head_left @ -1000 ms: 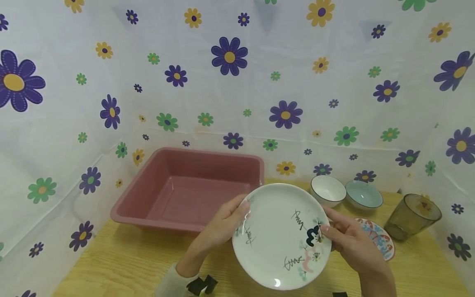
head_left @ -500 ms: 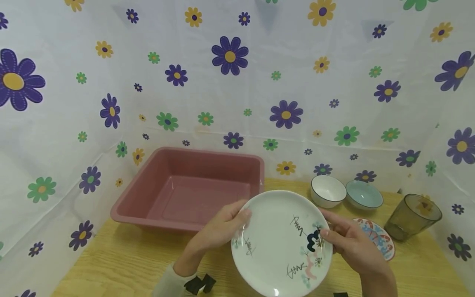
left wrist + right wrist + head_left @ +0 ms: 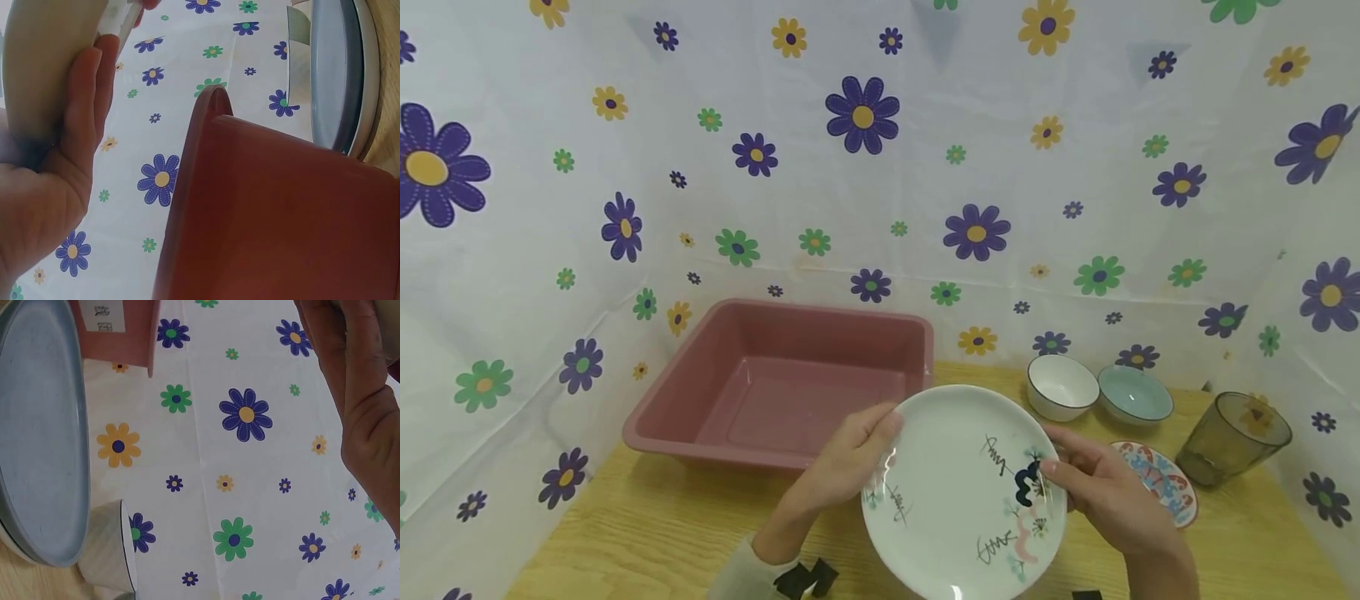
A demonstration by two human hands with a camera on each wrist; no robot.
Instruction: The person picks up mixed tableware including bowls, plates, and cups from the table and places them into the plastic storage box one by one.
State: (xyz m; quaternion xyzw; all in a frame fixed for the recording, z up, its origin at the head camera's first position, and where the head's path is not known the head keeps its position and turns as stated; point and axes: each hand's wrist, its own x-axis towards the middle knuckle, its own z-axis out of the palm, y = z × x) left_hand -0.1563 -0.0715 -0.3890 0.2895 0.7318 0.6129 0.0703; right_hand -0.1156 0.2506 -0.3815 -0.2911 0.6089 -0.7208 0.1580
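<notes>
A round white plate (image 3: pixel 943 492) with pink, teal and black floral painting is held up, tilted, at the front middle of the head view. My left hand (image 3: pixel 846 467) grips its left rim, thumb on the face. On the opposite rim my right hand (image 3: pixel 1112 492) pinches it, thumb on top and fingers behind. In the left wrist view the left hand (image 3: pixel 59 169) lies along the plate's pale underside (image 3: pixel 47 69). The right hand (image 3: pixel 369 394) shows at the upper right of the right wrist view, the plate mostly cut off there.
A pink basin (image 3: pixel 812 400) stands at the back left. Right of it are a white bowl (image 3: pixel 1063 387), a light blue bowl (image 3: pixel 1135 394), a patterned small plate (image 3: pixel 1161 483) and a brown glass (image 3: pixel 1232 437). A stacked grey-blue plate (image 3: pixel 44 431) lies on the wooden table (image 3: pixel 617 533).
Both hands have lowered the plate slightly toward the table's front, then shifted it a little to the left. Their grip stays the same, and the surrounding dishes have not moved.
</notes>
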